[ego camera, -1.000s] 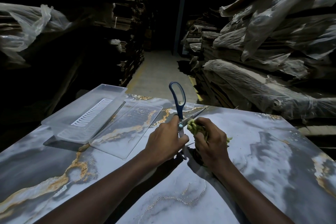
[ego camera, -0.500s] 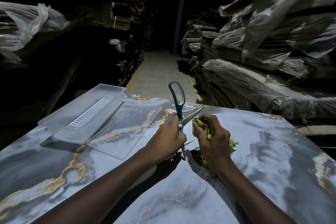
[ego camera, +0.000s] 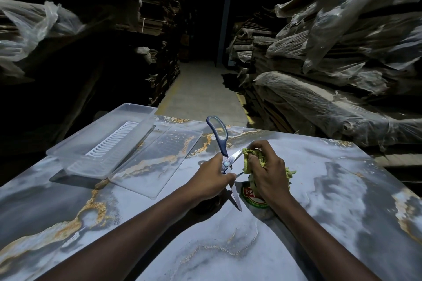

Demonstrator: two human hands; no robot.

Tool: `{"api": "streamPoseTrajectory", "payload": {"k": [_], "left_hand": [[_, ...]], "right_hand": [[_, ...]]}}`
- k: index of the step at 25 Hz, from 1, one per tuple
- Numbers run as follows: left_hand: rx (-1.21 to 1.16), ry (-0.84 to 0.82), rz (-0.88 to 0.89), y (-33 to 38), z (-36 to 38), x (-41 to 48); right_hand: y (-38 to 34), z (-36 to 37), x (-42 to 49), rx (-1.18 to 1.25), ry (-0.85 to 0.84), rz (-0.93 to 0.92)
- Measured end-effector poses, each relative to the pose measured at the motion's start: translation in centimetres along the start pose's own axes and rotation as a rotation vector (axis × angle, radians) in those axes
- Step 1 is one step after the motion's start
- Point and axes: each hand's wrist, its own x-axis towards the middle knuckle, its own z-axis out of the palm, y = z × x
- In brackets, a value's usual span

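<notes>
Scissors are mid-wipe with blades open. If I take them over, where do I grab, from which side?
Take the scissors by the free blue loop, coming from the far side. It sticks up clear of the left hand and right hand. One blade lies in the cloth; the other's bare tip points toward the person, so probably avoid the near side.

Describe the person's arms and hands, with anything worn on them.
Both are bare. The left hand and right hand wear no gloves, and no ring, watch or band shows. The left forearm and right forearm are uncovered down to the picture's lower edge, so no sleeve is in view. The light is too dim to tell fine marks.
</notes>
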Motion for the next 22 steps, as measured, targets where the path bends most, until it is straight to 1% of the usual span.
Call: {"api": "streamPoseTrajectory", "payload": {"k": [3,7,11,15,17,20,22], "left_hand": [[0.016,0.035,0.039,0.3,0.1,-0.3],[0.059,0.069,0.082,0.3,0.2,-0.3],[0.097,0.064,0.089,0.3,0.3,-0.1],[0.116,0.068,0.094,0.3,0.2,-0.2],[0.146,0.082,0.127,0.6,0.3,-0.4],[0.201,0.095,0.168,1.1,0.4,-0.5],[0.218,0.097,0.155,1.2,0.5,-0.4]], "right_hand": [[-0.5,0.0,-0.2,-0.039,-0.052,-0.079],[-0.1,0.3,-0.5,-0.174,-0.016,-0.17],[0.2,0.2,-0.7,-0.155,-0.008,-0.184],[-0.2,0.4,-0.6,-0.194,-0.092,-0.338],[-0.4,0.5,-0.5,-0.241,-0.12,-0.375],[-0.6,0.6,-0.1,-0.321,-0.072,-0.35],[-0.5,0.5,0.2,-0.287,0.024,-0.226]]}}
